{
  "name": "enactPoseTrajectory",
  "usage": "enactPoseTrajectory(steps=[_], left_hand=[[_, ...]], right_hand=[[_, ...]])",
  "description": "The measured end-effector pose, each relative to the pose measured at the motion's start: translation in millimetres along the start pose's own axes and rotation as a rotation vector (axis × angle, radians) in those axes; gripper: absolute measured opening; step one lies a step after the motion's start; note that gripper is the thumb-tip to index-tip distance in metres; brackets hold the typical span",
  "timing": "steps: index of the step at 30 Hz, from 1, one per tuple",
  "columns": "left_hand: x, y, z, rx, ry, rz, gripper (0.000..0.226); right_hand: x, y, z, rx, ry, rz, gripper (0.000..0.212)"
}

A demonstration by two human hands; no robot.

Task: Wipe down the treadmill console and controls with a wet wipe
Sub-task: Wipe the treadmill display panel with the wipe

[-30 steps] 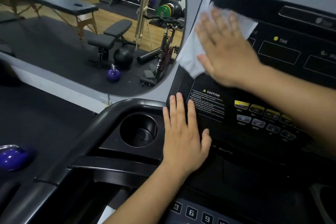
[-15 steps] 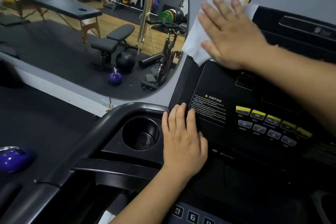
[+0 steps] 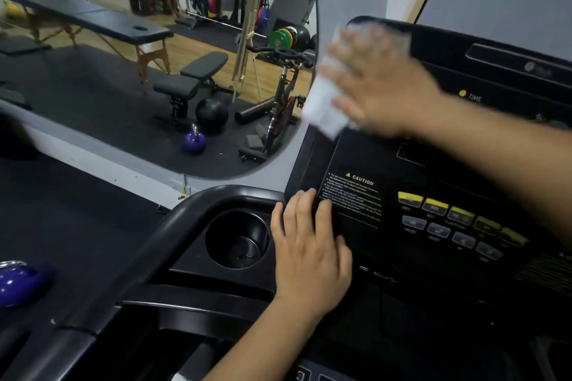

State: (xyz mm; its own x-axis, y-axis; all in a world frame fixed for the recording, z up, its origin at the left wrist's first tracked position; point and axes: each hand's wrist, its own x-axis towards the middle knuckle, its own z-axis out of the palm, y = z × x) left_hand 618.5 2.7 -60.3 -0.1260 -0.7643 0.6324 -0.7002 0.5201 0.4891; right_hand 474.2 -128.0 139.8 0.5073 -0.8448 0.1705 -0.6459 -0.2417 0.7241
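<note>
The black treadmill console (image 3: 433, 164) fills the right half of the view, with a caution label and rows of yellow and grey buttons (image 3: 448, 219). My right hand (image 3: 380, 93), blurred by motion, presses a white wet wipe (image 3: 322, 111) flat against the console's upper left part, fingers spread. The wipe sticks out past my fingers to the left and above. My left hand (image 3: 309, 257) rests flat on the console's lower left corner, fingertips on the edge of the caution label, holding nothing.
A round cup holder (image 3: 238, 238) sits in the black tray just left of my left hand, inside a curved handrail (image 3: 173, 226). A wall mirror (image 3: 154, 56) behind shows gym equipment. A purple kettlebell (image 3: 18, 281) lies on the floor at far left.
My right hand swept the wipe up past the console's top left corner and has come back down onto the upper left panel. My left hand has stayed in place.
</note>
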Motion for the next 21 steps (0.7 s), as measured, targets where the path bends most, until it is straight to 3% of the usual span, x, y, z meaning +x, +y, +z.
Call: enactPoseTrajectory(steps=[2,4,8,11,13,17,21], left_hand=[[-0.1,-0.6,0.8,0.016,-0.031,0.009,0.052],[-0.3,-1.5,1.7,0.024,-0.059,0.009,0.053],[-1.1,-3.0,5.5,-0.017,-0.108,-0.018,0.058],[-1.8,-2.9,6.3,-0.045,-0.133,-0.018,0.057],[-1.7,-3.0,6.3,-0.013,-0.136,-0.006,0.058],[0.0,-2.2,8.0,0.053,-0.154,0.021,0.065],[0.8,-2.8,10.2,0.084,-0.193,0.072,0.068]], right_hand=[[10.1,22.7,-11.6,-0.011,0.008,0.156,0.065],[12.0,7.4,-11.6,-0.042,0.014,0.189,0.066],[-25.9,-73.6,20.9,0.002,0.070,-0.142,0.060],[-47.6,-83.6,25.8,0.066,0.039,-0.275,0.055],[-38.4,-54.9,19.5,0.029,0.037,-0.202,0.058],[-22.8,19.2,3.5,0.028,0.039,0.166,0.062],[-35.0,-10.3,9.5,0.050,0.091,0.277,0.064]])
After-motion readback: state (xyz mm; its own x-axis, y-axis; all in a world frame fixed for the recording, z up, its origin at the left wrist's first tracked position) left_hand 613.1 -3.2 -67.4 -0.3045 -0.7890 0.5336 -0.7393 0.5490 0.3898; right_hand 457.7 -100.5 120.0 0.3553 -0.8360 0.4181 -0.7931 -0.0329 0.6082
